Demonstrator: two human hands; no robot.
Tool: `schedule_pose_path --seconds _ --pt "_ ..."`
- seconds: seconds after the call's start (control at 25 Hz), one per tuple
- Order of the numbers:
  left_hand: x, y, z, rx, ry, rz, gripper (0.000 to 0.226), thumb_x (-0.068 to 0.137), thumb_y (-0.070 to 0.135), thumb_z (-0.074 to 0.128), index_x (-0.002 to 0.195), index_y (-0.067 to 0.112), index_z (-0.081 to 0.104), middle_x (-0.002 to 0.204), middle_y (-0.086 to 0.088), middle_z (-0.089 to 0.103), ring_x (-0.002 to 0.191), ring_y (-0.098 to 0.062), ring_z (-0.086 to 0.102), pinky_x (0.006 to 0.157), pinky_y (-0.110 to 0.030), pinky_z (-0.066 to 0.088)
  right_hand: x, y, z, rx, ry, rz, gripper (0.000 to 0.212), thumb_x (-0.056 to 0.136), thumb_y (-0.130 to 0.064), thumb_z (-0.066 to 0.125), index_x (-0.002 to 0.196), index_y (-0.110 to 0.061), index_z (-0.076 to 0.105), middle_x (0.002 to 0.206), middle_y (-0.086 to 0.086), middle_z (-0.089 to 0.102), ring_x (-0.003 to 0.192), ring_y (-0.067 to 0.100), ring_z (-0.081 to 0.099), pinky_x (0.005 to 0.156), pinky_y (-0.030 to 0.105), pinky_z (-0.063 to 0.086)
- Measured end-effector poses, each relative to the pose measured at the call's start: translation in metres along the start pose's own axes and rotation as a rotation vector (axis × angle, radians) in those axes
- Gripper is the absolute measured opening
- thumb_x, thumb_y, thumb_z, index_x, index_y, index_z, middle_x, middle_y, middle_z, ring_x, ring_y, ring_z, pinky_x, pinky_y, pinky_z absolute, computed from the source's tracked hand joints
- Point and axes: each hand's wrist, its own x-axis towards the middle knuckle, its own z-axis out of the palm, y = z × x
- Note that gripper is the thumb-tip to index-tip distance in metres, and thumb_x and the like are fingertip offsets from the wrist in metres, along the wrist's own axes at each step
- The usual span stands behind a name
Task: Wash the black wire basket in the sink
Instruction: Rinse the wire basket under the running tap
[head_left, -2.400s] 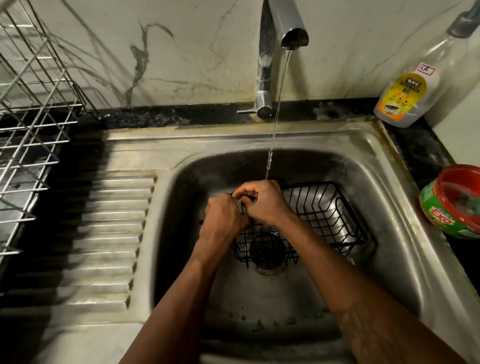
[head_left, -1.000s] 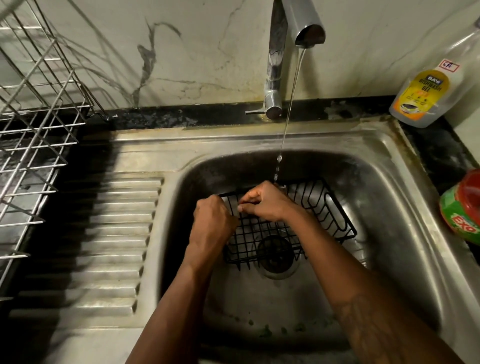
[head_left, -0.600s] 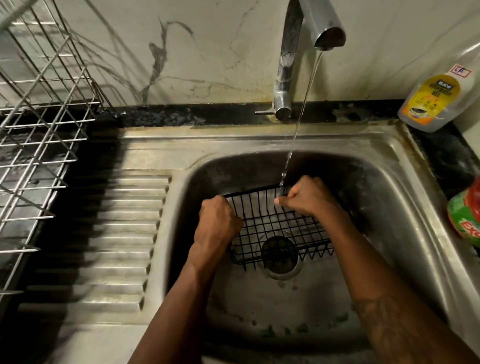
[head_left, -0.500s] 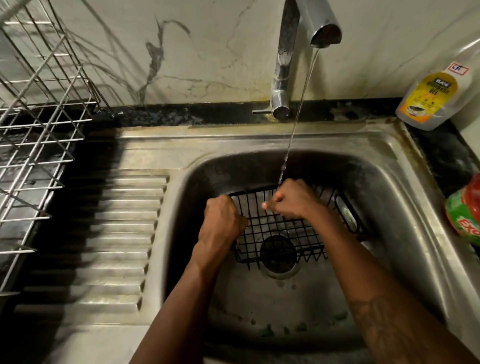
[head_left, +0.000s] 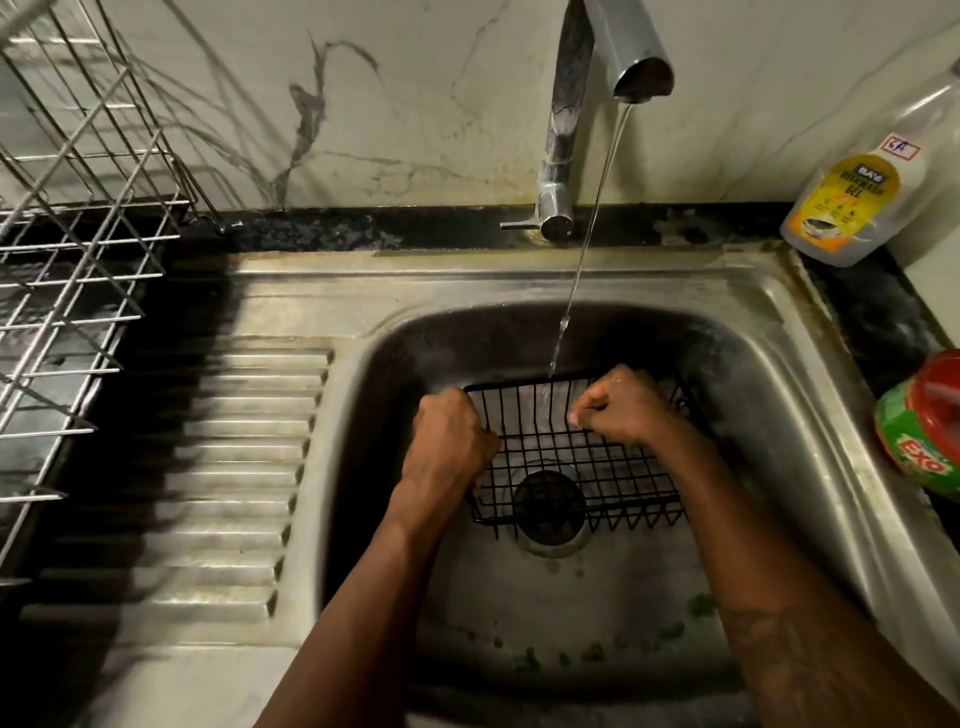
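Observation:
The black wire basket (head_left: 576, 467) lies in the steel sink (head_left: 769, 395) over the drain (head_left: 549, 506). My left hand (head_left: 449, 447) grips the basket's left rim with curled fingers. My right hand (head_left: 621, 408) is closed in a fist on the wires near the basket's far right side, its fingertips pinched together. A thin stream of water (head_left: 587, 244) runs from the tap (head_left: 623, 57) and lands on the basket's far rim between my two hands.
A ribbed draining board (head_left: 228, 467) lies left of the basin, with a metal dish rack (head_left: 67, 249) beyond it. A dishwash gel bottle (head_left: 852, 192) stands at the back right. A red and green tub (head_left: 924, 441) sits on the right counter. Green bits dot the basin floor.
The basket has been turned and shifted so its far rim sits under the stream. My right hand moved from beside my left hand to the right along the basket. My left hand kept its grip.

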Motion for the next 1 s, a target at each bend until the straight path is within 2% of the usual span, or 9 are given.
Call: schedule_pose_path --seconds 0.16,0.24,0.32,0.4,0.56,0.72,0.84,0.92,1.0 --pt "0.000 0.009 0.010 -0.006 -0.033 0.081 0.030 0.086 0.008 0.070 0.062 0.014 0.053 0.066 -0.006 0.063 0.050 -0.012 0.056 0.042 -0.021 0.043 0.003 -0.056 0.031 -0.027 -0.101 -0.188 0.001 0.087 -0.026 0.077 0.087 -0.026 0.078 0.082 -0.009 0.073 0.079 0.008 0.068 0.072 0.027 0.055" --pt "-0.001 0.009 0.009 0.024 -0.004 0.100 0.036 0.086 0.011 0.068 0.058 0.019 0.047 0.064 -0.005 0.063 0.048 -0.011 0.051 0.044 -0.021 0.042 0.003 -0.075 0.044 0.026 -0.174 -0.295 0.015 0.090 -0.015 0.072 0.096 -0.026 0.079 0.089 -0.007 0.075 0.082 0.009 0.069 0.071 0.025 0.054" --pt "-0.001 0.004 0.001 0.049 0.074 0.069 0.037 0.083 0.012 0.068 0.055 0.019 0.045 0.060 -0.002 0.058 0.051 -0.014 0.057 0.047 -0.024 0.049 0.006 -0.065 0.040 0.163 -0.202 -0.246 0.020 0.090 -0.018 0.074 0.106 -0.028 0.078 0.101 -0.016 0.074 0.092 0.002 0.067 0.081 0.022 0.053" --pt "-0.001 -0.004 -0.008 0.042 0.117 0.018 0.033 0.081 0.006 0.067 0.056 0.016 0.049 0.063 -0.005 0.059 0.058 -0.022 0.063 0.054 -0.030 0.058 0.008 -0.037 0.023 0.171 -0.119 -0.133 0.011 0.089 -0.025 0.076 0.098 -0.031 0.079 0.099 -0.017 0.073 0.094 0.000 0.066 0.087 0.024 0.053" --pt "-0.004 -0.003 -0.010 0.039 0.109 0.018 0.030 0.080 0.000 0.064 0.059 0.013 0.047 0.064 -0.005 0.054 0.058 -0.023 0.059 0.052 -0.031 0.054 0.008 0.003 -0.006 0.072 0.101 0.057 0.012 0.083 -0.027 0.082 0.074 -0.034 0.077 0.080 -0.013 0.074 0.081 0.004 0.069 0.082 0.029 0.058" --pt "-0.004 0.005 0.002 0.042 0.057 0.062 0.029 0.082 0.006 0.069 0.062 0.011 0.049 0.069 -0.008 0.060 0.055 -0.017 0.055 0.044 -0.027 0.045 0.007 -0.033 0.018 0.028 -0.039 -0.111 0.009 0.080 -0.037 0.083 0.084 -0.030 0.080 0.082 -0.015 0.074 0.084 0.002 0.067 0.080 0.028 0.057" --pt "-0.006 0.006 0.001 0.090 0.066 0.068 0.028 0.082 0.011 0.069 0.063 0.012 0.048 0.066 -0.006 0.055 0.060 -0.020 0.055 0.054 -0.030 0.047 0.007 -0.055 0.039 0.148 -0.123 -0.188 0.012 0.082 -0.036 0.082 0.091 -0.029 0.080 0.089 -0.017 0.075 0.087 -0.001 0.068 0.084 0.027 0.057" --pt "-0.005 0.001 -0.003 0.076 0.101 0.039 0.026 0.081 0.006 0.067 0.064 0.010 0.048 0.067 -0.005 0.052 0.063 -0.024 0.057 0.056 -0.031 0.051 0.010 -0.048 0.035 0.234 -0.097 -0.156 0.013 0.081 -0.035 0.083 0.093 -0.030 0.080 0.099 -0.019 0.072 0.095 0.000 0.066 0.089 0.026 0.053" --pt "-0.005 -0.004 -0.006 0.072 0.138 0.020 0.027 0.081 0.000 0.064 0.061 0.007 0.047 0.067 -0.007 0.054 0.058 -0.022 0.056 0.050 -0.031 0.049 0.010 -0.032 0.020 0.148 0.051 -0.083 0.004 0.083 -0.037 0.081 0.083 -0.035 0.078 0.091 -0.019 0.073 0.090 0.003 0.066 0.081 0.027 0.054"
